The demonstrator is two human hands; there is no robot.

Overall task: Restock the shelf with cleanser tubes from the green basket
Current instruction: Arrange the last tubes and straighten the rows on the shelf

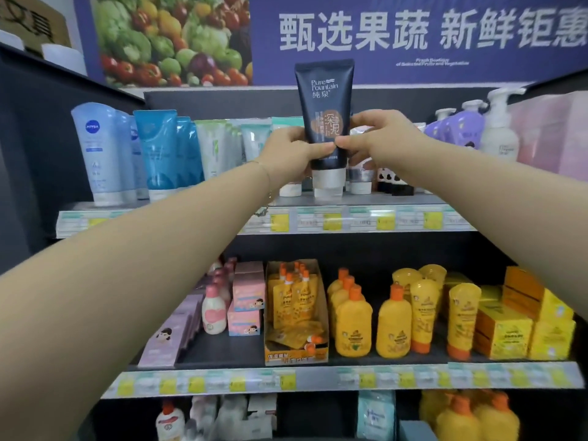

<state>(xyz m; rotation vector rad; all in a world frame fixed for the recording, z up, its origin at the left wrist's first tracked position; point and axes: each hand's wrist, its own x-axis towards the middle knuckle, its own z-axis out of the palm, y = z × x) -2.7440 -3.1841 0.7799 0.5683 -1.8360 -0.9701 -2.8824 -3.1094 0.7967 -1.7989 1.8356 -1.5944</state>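
A dark navy cleanser tube (324, 100) with a clear cap stands cap-down at the front edge of the top shelf (366, 202), near the middle. My left hand (291, 154) grips its lower left side. My right hand (378, 138) pinches its right side with thumb and fingers. Both arms reach forward to it. Rows of other tubes line the same shelf: pale blue tubes (95, 154) at far left, teal ones (159, 148), white-green ones (216, 148). The green basket is out of view.
Purple and white pump bottles (471, 128) and pink boxes (553, 135) fill the top shelf's right end. The shelf below holds yellow bottles (391, 323), an open carton of pouches (296, 313) and pink boxes (248, 300). A produce banner (413, 33) hangs behind.
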